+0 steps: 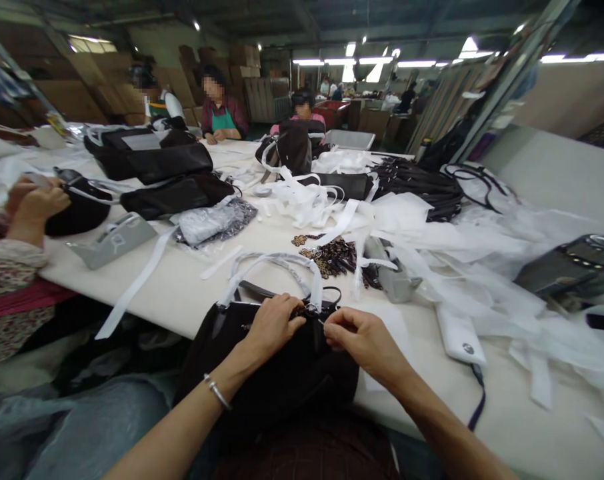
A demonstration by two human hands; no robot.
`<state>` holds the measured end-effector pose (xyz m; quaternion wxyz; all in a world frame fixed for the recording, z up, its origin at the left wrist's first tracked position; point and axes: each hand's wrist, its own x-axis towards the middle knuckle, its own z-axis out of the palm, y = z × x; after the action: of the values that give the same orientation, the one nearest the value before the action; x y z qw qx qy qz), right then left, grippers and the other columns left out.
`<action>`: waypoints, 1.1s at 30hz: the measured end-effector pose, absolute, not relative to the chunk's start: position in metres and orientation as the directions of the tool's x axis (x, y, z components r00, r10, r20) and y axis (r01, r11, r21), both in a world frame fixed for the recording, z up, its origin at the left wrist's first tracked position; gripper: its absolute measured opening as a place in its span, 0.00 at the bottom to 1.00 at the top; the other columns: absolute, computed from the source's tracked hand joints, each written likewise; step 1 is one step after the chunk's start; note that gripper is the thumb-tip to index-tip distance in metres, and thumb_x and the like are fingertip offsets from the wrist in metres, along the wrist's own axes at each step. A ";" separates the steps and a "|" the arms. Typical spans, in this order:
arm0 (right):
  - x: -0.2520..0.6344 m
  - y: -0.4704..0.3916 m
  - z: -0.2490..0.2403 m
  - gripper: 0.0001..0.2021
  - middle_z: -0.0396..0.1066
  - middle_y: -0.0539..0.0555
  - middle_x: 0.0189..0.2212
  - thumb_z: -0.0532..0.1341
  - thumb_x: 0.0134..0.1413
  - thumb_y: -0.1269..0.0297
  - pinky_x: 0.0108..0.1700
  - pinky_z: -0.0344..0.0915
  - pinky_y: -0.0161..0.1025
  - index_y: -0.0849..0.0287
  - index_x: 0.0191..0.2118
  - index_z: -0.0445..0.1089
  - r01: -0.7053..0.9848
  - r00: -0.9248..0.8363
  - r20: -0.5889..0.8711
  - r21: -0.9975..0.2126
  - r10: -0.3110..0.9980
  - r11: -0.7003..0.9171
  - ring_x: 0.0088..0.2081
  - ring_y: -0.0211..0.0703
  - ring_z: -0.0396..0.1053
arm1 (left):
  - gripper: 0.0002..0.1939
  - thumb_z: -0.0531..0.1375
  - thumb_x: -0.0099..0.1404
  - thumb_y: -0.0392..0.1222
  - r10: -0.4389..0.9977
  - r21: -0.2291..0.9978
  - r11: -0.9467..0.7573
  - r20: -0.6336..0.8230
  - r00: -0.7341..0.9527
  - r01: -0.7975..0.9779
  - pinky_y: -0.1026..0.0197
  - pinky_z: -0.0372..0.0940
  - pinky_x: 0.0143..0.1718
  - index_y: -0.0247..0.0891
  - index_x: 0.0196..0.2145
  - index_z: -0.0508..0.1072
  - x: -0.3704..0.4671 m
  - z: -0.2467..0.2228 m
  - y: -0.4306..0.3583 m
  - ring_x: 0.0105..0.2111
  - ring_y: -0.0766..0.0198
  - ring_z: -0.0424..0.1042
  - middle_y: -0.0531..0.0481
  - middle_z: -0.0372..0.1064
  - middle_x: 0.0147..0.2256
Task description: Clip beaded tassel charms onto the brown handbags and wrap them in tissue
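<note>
A black handbag stands at the table's front edge, close to my body. Its two handles are wrapped in white and clear covering and stand upright. My left hand rests on the bag's top edge, its fingers closed at a small dark-and-brown piece by the handle base; what exactly they grip is partly hidden. Just to the right, my right hand pinches the end of a thin pale strand beside the same handle base. A thin black strap loop sticks up between the hands.
Behind the bag lies a pile of brown-and-black chains. White wrapping strips and sheets cover much of the right side. A white device with a cord lies right. Black bags stand left, near a co-worker's hands. Several people sit opposite.
</note>
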<state>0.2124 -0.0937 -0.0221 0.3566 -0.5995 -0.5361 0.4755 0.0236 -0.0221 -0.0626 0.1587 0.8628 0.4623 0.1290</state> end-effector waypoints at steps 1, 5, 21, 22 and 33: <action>0.209 -0.092 -0.028 0.08 0.73 0.50 0.24 0.61 0.52 0.61 0.32 0.65 0.34 0.60 0.30 0.72 0.350 -0.012 -0.157 -0.926 0.988 -0.143 0.28 0.39 0.70 | 0.11 0.61 0.63 0.41 0.839 0.385 -0.524 0.082 0.538 0.759 0.54 0.61 0.47 0.41 0.44 0.73 0.025 -0.063 -0.021 0.45 0.54 0.69 0.47 0.72 0.43; 0.204 -0.087 -0.044 0.08 0.74 0.49 0.25 0.60 0.50 0.61 0.34 0.62 0.35 0.59 0.27 0.74 0.459 0.041 -0.079 -0.884 0.996 -0.089 0.30 0.40 0.69 | 0.13 0.62 0.62 0.41 0.814 0.336 -0.565 0.081 0.575 0.753 0.53 0.60 0.47 0.40 0.45 0.72 0.029 -0.067 -0.018 0.46 0.53 0.68 0.46 0.72 0.43; 0.202 -0.067 -0.058 0.10 0.71 0.49 0.22 0.58 0.49 0.62 0.30 0.57 0.33 0.60 0.23 0.71 0.497 0.017 -0.092 -0.863 0.996 -0.088 0.27 0.39 0.66 | 0.08 0.61 0.60 0.36 0.874 0.628 -0.400 0.040 0.485 0.668 0.58 0.63 0.44 0.40 0.39 0.74 0.024 -0.068 -0.026 0.40 0.60 0.70 0.50 0.71 0.39; 0.202 -0.066 -0.059 0.10 0.71 0.49 0.21 0.59 0.48 0.62 0.29 0.57 0.33 0.60 0.23 0.71 0.514 0.007 -0.100 -0.853 0.995 -0.089 0.27 0.39 0.66 | 0.07 0.61 0.60 0.36 0.876 0.594 -0.424 0.079 0.475 0.684 0.58 0.62 0.44 0.40 0.39 0.73 0.025 -0.066 -0.029 0.41 0.59 0.69 0.50 0.70 0.39; 0.195 -0.062 -0.064 0.08 0.70 0.49 0.20 0.59 0.45 0.64 0.27 0.55 0.33 0.60 0.22 0.71 0.578 0.031 -0.177 -0.800 0.984 -0.162 0.25 0.37 0.65 | 0.05 0.58 0.65 0.37 0.854 0.274 -0.519 0.125 0.505 0.810 0.56 0.61 0.42 0.40 0.40 0.68 0.034 -0.062 -0.053 0.39 0.56 0.67 0.48 0.68 0.38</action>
<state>0.1953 -0.0616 -0.0639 0.2716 -0.6645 -0.5874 0.3736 0.0342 -0.0531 -0.0625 0.0899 0.8627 0.4823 0.1228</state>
